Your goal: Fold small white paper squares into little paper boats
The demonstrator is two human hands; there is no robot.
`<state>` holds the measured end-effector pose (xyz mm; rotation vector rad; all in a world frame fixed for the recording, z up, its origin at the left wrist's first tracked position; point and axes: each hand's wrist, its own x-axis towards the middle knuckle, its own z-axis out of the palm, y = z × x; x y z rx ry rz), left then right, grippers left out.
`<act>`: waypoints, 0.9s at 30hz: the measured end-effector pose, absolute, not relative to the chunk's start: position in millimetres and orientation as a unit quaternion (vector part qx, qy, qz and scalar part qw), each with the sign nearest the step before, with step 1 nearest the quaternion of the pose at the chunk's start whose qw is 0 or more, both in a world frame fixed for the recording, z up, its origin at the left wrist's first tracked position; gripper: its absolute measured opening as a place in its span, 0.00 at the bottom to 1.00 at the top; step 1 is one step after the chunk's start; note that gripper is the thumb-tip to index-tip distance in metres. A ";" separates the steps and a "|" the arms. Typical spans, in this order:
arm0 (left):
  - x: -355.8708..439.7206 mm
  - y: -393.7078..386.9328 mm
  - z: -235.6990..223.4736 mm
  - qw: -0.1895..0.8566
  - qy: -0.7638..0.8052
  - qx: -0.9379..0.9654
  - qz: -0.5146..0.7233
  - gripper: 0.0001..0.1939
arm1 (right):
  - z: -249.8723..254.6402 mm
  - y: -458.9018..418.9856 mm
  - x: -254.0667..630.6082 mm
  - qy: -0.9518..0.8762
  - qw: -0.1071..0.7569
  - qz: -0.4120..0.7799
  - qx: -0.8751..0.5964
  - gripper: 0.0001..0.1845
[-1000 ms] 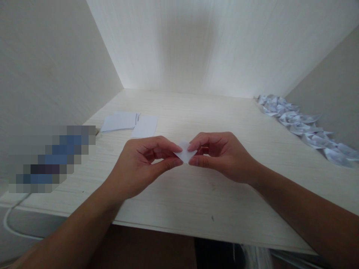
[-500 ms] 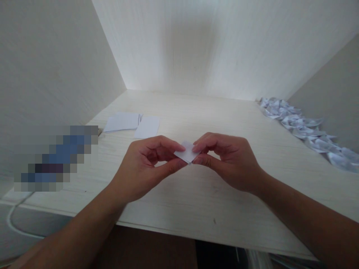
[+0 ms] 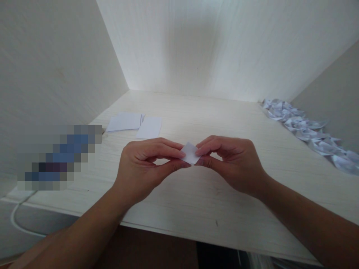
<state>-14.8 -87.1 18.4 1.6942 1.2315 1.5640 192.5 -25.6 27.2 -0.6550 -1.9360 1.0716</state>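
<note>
A small folded piece of white paper (image 3: 190,152), diamond-shaped from above, is held over the table between both hands. My left hand (image 3: 148,168) pinches its left corner with the thumb below and the fingers on top. On the opposite corner, my right hand (image 3: 232,160) has the same kind of pinch. The fingertips cover both side corners, and the underside of the paper is hidden.
Flat white paper sheets (image 3: 125,121) lie at the back left, a single sheet (image 3: 149,127) beside them. Many folded white paper pieces (image 3: 300,125) line the right wall. A pixelated object (image 3: 61,157) and a cable (image 3: 14,216) are at left. Panels enclose the pale table (image 3: 174,220).
My left fingers have straightened and drawn back toward the paper's left corner, so more of its top face shows. The right hand keeps its pinch. The whole view has shifted slightly.
</note>
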 end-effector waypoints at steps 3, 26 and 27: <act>-13.5 -86.6 16.9 0.251 0.465 0.620 0.580 0.10 | 26.0 -25.4 191.4 -0.774 0.427 0.400 -0.241 0.03; -8.4 -88.1 19.3 0.366 0.472 0.551 0.583 0.08 | 22.1 -28.2 188.2 -0.749 0.430 0.438 -0.247 0.05; -7.8 -88.0 19.9 0.386 0.472 0.533 0.586 0.10 | 21.4 -28.5 187.6 -0.740 0.431 0.447 -0.258 0.06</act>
